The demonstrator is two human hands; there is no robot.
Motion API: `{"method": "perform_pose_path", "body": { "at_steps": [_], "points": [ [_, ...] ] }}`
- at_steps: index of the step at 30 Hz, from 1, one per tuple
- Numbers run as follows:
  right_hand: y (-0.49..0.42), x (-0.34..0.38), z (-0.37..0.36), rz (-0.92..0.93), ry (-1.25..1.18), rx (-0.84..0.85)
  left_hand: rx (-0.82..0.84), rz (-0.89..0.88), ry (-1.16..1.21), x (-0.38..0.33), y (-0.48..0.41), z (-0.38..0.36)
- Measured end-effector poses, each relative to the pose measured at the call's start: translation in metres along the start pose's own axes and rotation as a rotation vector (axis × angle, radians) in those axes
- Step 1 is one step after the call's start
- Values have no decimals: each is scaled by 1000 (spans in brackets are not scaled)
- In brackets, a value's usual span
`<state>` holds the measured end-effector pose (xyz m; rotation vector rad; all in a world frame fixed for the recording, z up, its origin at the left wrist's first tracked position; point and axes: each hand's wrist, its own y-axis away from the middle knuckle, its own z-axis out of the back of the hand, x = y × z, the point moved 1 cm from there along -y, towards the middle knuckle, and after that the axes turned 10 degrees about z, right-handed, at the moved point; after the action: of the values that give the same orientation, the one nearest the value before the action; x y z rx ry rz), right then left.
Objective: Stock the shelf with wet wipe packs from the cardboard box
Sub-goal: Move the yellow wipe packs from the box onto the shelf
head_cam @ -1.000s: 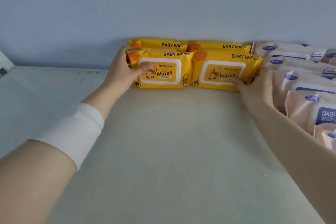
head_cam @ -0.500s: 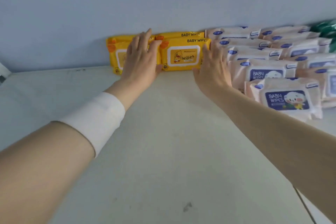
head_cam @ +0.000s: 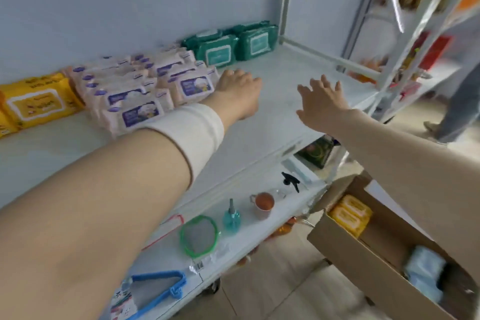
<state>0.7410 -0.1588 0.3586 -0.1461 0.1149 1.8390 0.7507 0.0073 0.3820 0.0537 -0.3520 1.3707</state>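
Left hand (head_cam: 237, 86) and right hand (head_cam: 322, 101) now off yellow packs (head_cam: 39, 101).

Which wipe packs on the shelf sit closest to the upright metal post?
The green packs, at the row's right end by the post; pale pink packs lie mid-row, yellow packs far left.

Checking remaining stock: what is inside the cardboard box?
The cardboard box holds yellow packs and blurred pale blue packs. The right forearm covers its far side, so anything there is hidden.
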Motion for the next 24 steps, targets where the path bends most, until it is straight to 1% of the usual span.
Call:
{"method": "perform_pose_path", "body": {
  "at_steps": [3,7,11,14,19,24],
  "points": [
    [39,-88,-33,-144,9,68,58,-171,47,-108,-22,-2],
    [87,-179,-93,-316,-17,192,87,-382,103,-232,-40,-21],
    [112,-256,-164,-419,-13,316,153,-517,68,-332,-67,-63],
    [118,-302,-224,-437,-2,421,218,-581,57,-396,-93,-108],
    [127,-346,-321,-432,-158,561,449,-636,36,-480,-123,-186],
    [156,-339,-406,-427,-361,709,715,-613,18,-526,-124,-255]
  ]
}}
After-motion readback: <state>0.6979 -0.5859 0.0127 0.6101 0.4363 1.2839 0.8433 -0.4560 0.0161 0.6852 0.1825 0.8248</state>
